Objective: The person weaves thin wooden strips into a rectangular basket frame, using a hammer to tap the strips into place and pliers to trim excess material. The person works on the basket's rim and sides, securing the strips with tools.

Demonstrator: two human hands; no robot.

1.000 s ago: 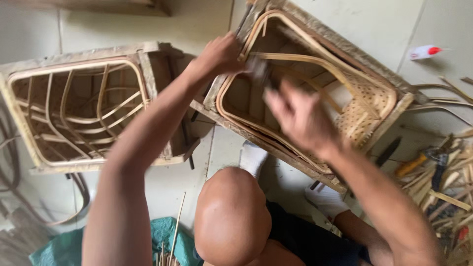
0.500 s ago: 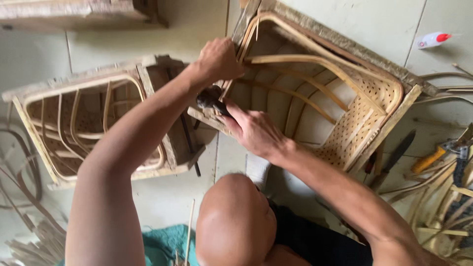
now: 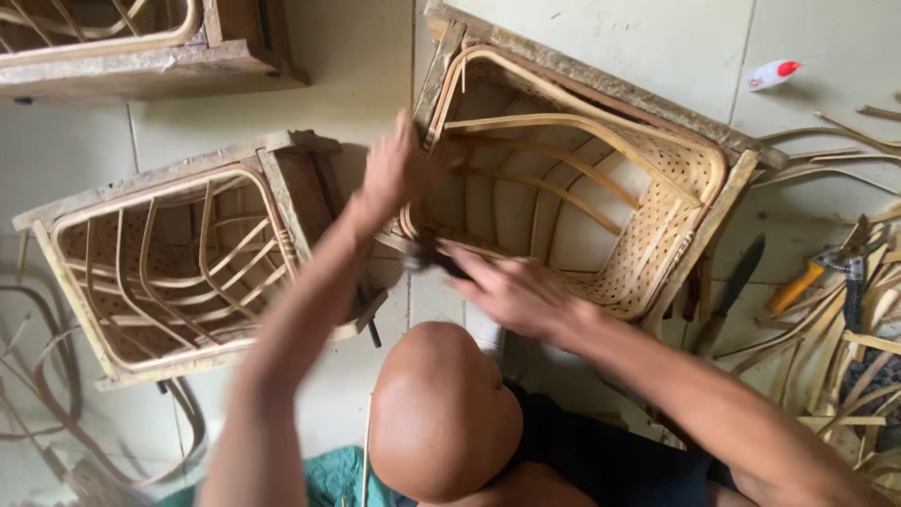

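Rattan basket [image 3: 572, 178]: held inside a wooden mould frame [image 3: 601, 80] on the floor, directly ahead of the person, tipped so that its open side is seen.
Left hand [image 3: 394, 174]: blurred; placed at the basket's near left rim. Whether it is clenched on the rim cannot be told.
Right hand [image 3: 511, 296]: closed around a small dark tool [image 3: 434, 258], which is pressed against the lower rim of the basket. The tool's kind cannot be made out.
Progress, as judged: bent ribs and rim are in place; open-pattern weave is seen on the right end and lower wall only. The back and left side remain bare ribs, so most weaving appears left to do.
Second basket in frame [image 3: 178, 253]: set just to the left, ribs fitted, weave partly visible.
Third frame [image 3: 141, 47]: at the upper left, partly cut off.
Loose rattan strips [image 3: 845, 366]: piled at the right, with a knife [image 3: 737, 286] and a yellow-handled tool [image 3: 798, 286] beside them.
Glue bottle [image 3: 774, 73]: white with red cap, lying at the upper right.
Surface: pale tiled floor [image 3: 357, 84], strewn with offcuts; a green cloth [image 3: 328, 474] lies near the person's knee.
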